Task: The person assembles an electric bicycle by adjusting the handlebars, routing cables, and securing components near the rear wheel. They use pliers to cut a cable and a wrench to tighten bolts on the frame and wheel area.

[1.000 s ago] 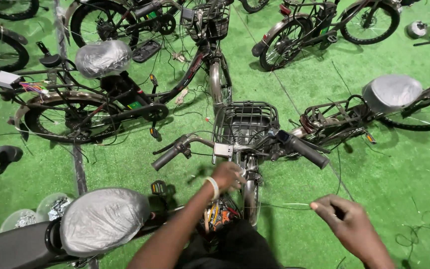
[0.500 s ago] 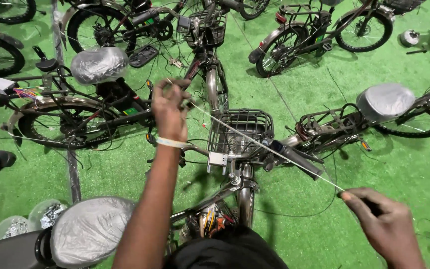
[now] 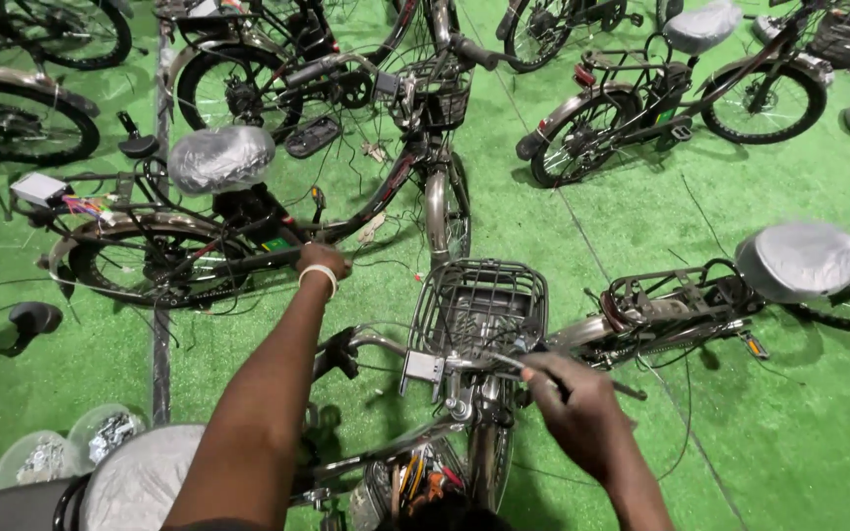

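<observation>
Right hand (image 3: 577,398) clamped on thin cable (image 3: 504,360) just behind wire basket (image 3: 479,305); left hand (image 3: 322,261) left of basket, grip unclear.

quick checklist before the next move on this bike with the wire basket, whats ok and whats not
1. Right hand has a grip on the thin cable by the handlebar: ok, fingers closed on it.
2. Left hand free to help: not ok, stretched out to the frame of the bicycle beyond.
3. Wire basket seated on the front of the bike: ok, upright.
4. Bundle of coloured wires at the lower frame tucked in: not ok, hanging loose.
5. Cable's far end attached: cannot tell, hidden behind the basket.
6. Green floor free of snags: not ok, loose wires lie on it.
</observation>
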